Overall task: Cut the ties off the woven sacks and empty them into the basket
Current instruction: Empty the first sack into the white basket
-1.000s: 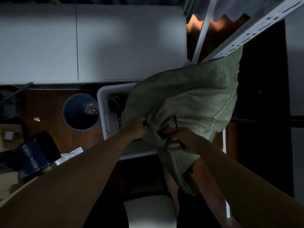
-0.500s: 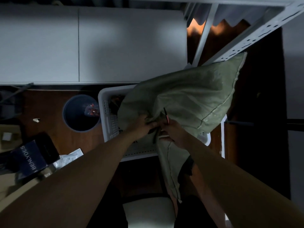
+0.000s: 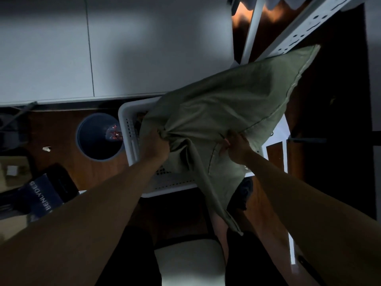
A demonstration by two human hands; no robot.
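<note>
Held up over the white perforated basket, a green woven sack, far corner raised high toward the white slotted shelf frame, lower end drooping past the near rim toward the knees. Probably tilted this way so whatever is inside slides down toward the gathered mouth and into the basket rather than onto the floor. Left hand clenched round a bunched twist of the fabric, fingers curled tight on it, likely steadying the neck. Right hand pinching the stitched edge of the sack, fingers closed on the cloth; something thin and dark beside them, too dim to name. No tie clearly visible. Hard to tell whether the mouth is open yet.

Inside the basket, only a dark jumble at the far left corner, mostly hidden behind the sack. Just left of it on the wooden floor, a round blue-grey bin with small reddish scraps at the bottom. Contents of the sack not visible at all
</note>
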